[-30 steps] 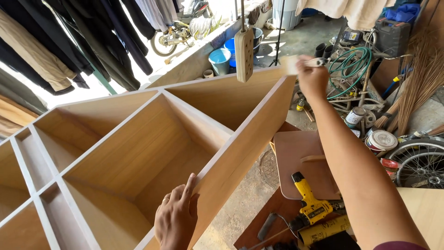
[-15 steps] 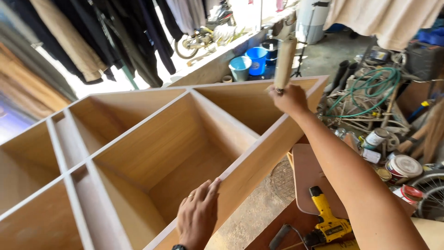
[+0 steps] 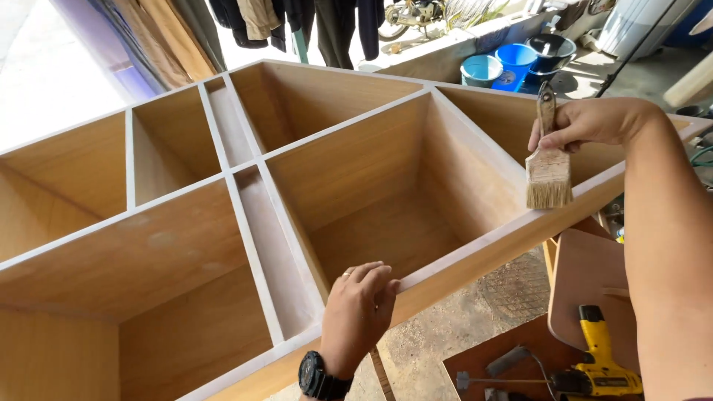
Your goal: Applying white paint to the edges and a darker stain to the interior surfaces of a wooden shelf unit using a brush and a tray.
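- One flat, pale-bristled paintbrush with a worn wooden handle (image 3: pixel 548 160) is being pinched shut in the right hand (image 3: pixel 587 122), bristles hanging just above the cabinet's near edge.
- One large, smooth wooden cabinet carcass with open square compartments (image 3: pixel 349 171) is being steadied; the left hand (image 3: pixel 358 312) is being pressed flat, fingers together, on its front edge.
- Three round plastic buckets (image 3: pixel 516 59) are being noted behind; one yellow cordless drill (image 3: pixel 598 364) below.

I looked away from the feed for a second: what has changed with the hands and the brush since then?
The right hand has come in from beyond the far end of the wooden cabinet, bringing the paintbrush bristles-down to just above the front edge. It held something earlier too, too blurred to tell what. The left hand still rests on that edge, nearer the camera; the cabinet lies as before.
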